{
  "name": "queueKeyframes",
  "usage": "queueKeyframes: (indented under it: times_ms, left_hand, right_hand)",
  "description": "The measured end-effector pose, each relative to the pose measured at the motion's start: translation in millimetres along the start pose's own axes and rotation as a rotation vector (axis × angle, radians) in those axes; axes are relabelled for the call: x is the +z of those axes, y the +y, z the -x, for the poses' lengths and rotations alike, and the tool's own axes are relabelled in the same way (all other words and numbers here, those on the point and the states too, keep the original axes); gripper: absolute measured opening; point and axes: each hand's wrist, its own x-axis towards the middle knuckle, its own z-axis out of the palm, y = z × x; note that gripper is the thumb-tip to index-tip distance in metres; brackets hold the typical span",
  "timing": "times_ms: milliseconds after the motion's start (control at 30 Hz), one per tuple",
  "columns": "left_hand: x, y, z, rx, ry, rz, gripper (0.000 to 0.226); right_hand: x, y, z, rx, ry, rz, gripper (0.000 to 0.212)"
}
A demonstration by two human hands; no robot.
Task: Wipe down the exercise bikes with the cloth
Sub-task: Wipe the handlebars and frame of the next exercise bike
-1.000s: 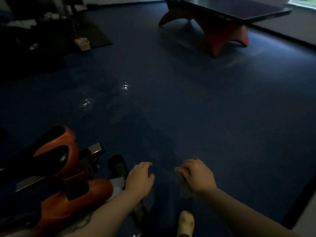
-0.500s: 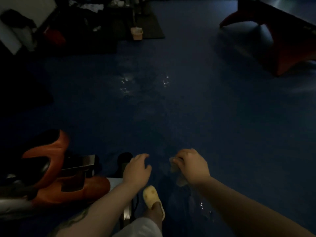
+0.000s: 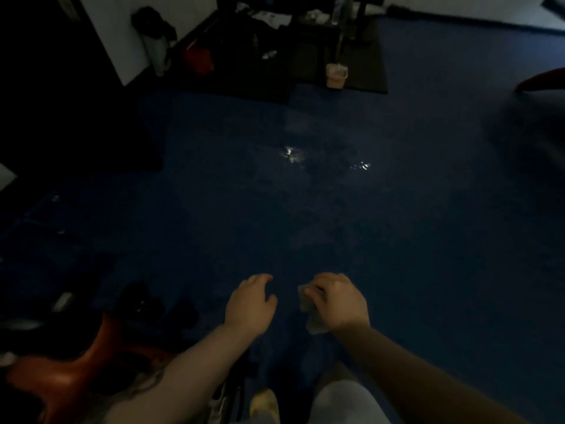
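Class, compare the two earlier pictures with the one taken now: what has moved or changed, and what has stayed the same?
The view swung left: the orange-legged table slid off to the right edge, and the dark mat with the small bin came into view at the top. The orange exercise bike dropped lower in the left corner. Unchanged: the right hand still grips the cloth, and the left hand stays empty, fingers loosely curled.

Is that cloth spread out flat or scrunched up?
Scrunched up. The cloth is bunched in the right hand, whose fingers curl round it; only crumpled edges show beside the knuckles and below the palm.
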Motion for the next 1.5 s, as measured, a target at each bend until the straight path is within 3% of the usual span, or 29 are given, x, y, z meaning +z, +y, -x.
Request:
queueKeyframes:
  times_ms: [133,367,600,867,1100,1500]
  left_hand:
    - [-12.0,3.7,-47.2,-0.09,0.06,0.04,0.046]
    - [-41.0,15.2,-134.7,-0.348,0.275,0.144,0.046]
    - [-68.1,34.6,-178.5,-0.536,0.498,0.264,0.044]
    - [-113.3,-20.9,-206.6,-0.764,0.619,0.299,0.046]
    - [-181.5,-72.5,-253.0,-0.823,0.707,0.354,0.046]
    - [-332.7,-174.2,-270.4,-0.931,1.004,0.277,0.045]
  right_hand:
    - [-8.4,1.9,-71.6,-0.074,-0.047,-0.002,0.027]
    - [-38.5,-3.1,-217.0,-0.402,-0.16,0.079,0.023]
    - [-53.5,-45.5,-325.9,-0.633,-0.233,0.079,0.021]
    - [-21.4,-145.5,-396.9,-0.861,-0.338,0.063,0.022]
    - [5.1,-241.7,-460.9,-1.029,-0.399,0.092,0.025]
    - [59.9,-448.8,-525.9,-1.23,-0.393,-0.135,0.021]
